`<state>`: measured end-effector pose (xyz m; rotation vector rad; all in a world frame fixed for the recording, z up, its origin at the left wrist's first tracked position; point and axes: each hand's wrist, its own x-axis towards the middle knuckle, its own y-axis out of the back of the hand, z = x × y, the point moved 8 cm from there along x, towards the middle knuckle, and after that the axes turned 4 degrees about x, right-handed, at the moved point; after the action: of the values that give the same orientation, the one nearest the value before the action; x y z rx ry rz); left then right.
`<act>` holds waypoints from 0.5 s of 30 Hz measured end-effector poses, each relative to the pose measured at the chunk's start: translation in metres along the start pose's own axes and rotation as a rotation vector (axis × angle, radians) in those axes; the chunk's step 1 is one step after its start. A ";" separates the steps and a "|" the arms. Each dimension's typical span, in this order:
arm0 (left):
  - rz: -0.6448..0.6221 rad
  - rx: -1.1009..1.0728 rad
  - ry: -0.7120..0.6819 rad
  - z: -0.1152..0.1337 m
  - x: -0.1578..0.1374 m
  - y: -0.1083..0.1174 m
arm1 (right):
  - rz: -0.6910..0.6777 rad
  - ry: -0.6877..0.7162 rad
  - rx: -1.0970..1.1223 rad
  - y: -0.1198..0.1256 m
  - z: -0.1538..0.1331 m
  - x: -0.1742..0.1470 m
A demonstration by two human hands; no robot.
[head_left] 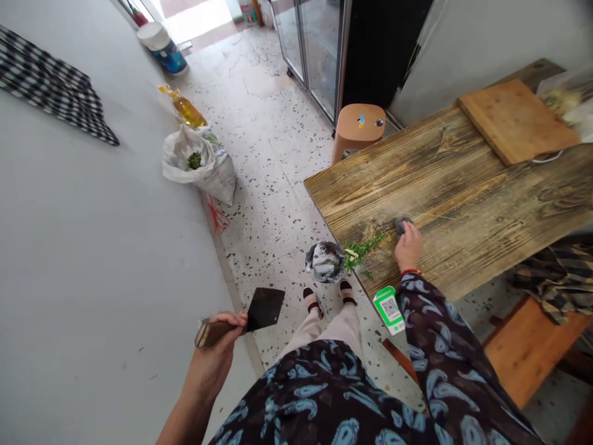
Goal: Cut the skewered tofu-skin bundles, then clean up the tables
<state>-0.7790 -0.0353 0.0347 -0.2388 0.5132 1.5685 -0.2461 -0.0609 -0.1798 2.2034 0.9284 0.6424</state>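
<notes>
My left hand (221,334) is closed round the wooden handle of a cleaver (266,308), its dark broad blade pointing right above the floor. On the wooden table (445,185), my right hand (408,247) is closed on a grey wad (402,226) that looks like a rag or scouring pad; the fingers partly cover it. Left of that hand, a heap of green leafy scraps (364,250) lies at the table's edge. Just below the edge is a bin lined with a dark plastic bag (325,262), holding whitish and dark rubbish.
A wooden cutting board (519,120) lies on the table's far right. A green QR code card (390,310) hangs at the near corner. A tan stool (359,123) stands behind the table. By the left wall are a white sack (204,164) and an oil bottle (189,112). A wooden bench (532,343) is at right.
</notes>
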 end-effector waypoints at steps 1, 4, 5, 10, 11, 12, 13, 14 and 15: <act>-0.001 -0.002 0.008 -0.001 0.000 -0.002 | -0.042 0.042 -0.008 -0.011 -0.013 -0.008; -0.007 -0.010 0.021 0.000 0.002 -0.008 | -0.156 0.136 0.009 -0.036 -0.060 -0.041; -0.016 -0.014 0.023 0.002 0.002 -0.010 | -0.168 0.142 0.019 -0.041 -0.073 -0.052; -0.049 -0.047 -0.006 0.012 0.004 -0.014 | -0.159 0.090 0.103 -0.053 -0.107 -0.094; -0.051 -0.050 -0.011 0.013 0.004 -0.013 | -0.147 0.071 0.127 -0.054 -0.111 -0.100; -0.052 -0.051 -0.014 0.013 0.004 -0.012 | -0.131 0.048 0.156 -0.056 -0.115 -0.106; -0.052 -0.052 -0.017 0.012 0.004 -0.010 | -0.116 0.025 0.190 -0.057 -0.119 -0.111; -0.049 -0.053 -0.020 0.011 0.004 -0.008 | -0.103 0.002 0.228 -0.058 -0.125 -0.116; -0.046 -0.055 -0.021 0.010 0.004 -0.006 | -0.097 -0.020 0.268 -0.059 -0.131 -0.121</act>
<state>-0.7718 -0.0267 0.0405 -0.2742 0.4455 1.5407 -0.4320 -0.0716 -0.1570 2.3748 1.1604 0.4723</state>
